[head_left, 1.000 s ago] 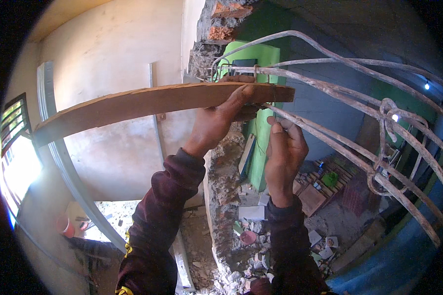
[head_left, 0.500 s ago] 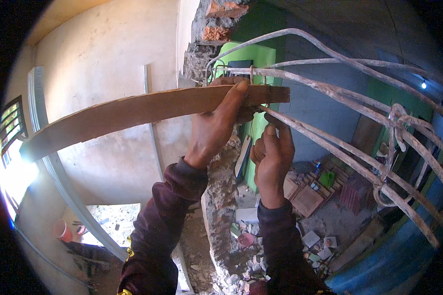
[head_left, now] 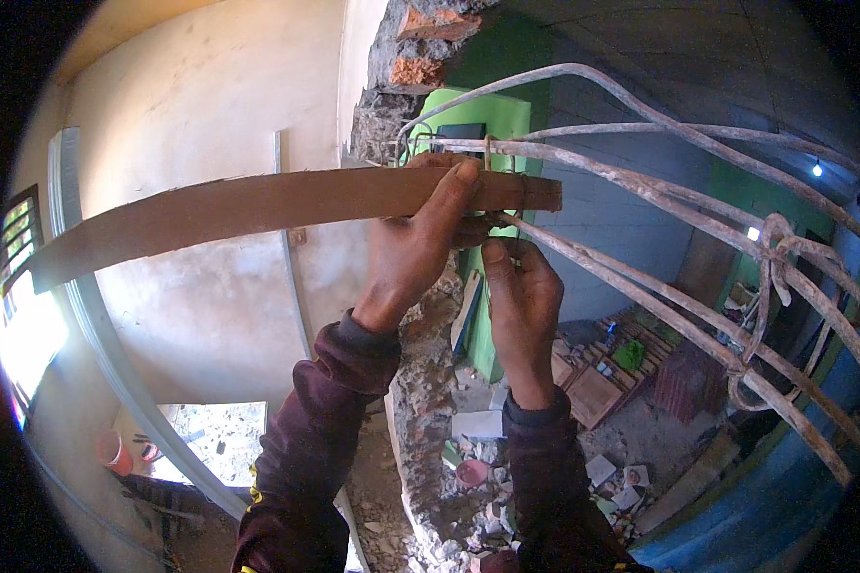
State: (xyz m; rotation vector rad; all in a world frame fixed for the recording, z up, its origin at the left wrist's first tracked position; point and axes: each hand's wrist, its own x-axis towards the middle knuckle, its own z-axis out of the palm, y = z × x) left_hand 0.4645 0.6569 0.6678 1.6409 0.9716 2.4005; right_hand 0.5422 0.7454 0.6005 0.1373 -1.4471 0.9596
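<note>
A long brown wooden board [head_left: 287, 202] lies across the view, its right end against the steel reinforcing bars [head_left: 621, 172]. My left hand [head_left: 420, 229] is closed round the board near that end, thumb over its front face and fingers behind it. Just under the board's right end, my right hand [head_left: 526, 296] is closed in a pinch on a thin dark wire [head_left: 521, 196] that runs down the board's face. Its fingertips are close to the lower bar, and part of the wire is hidden by them.
A broken brick wall [head_left: 420, 382] stands below my hands, with rubble [head_left: 487, 516] at its foot. Bent bars with wire ties [head_left: 769, 239] reach to the right. A metal channel [head_left: 115, 344] leans at left near a reddish bucket [head_left: 115, 451]. Wooden panels [head_left: 597, 392] lie lower right.
My right hand has shifted slightly left and up, its thumb and fingers now nearer the board's lower edge. The left hand keeps its hold, and the board's far left end sits slightly higher.
</note>
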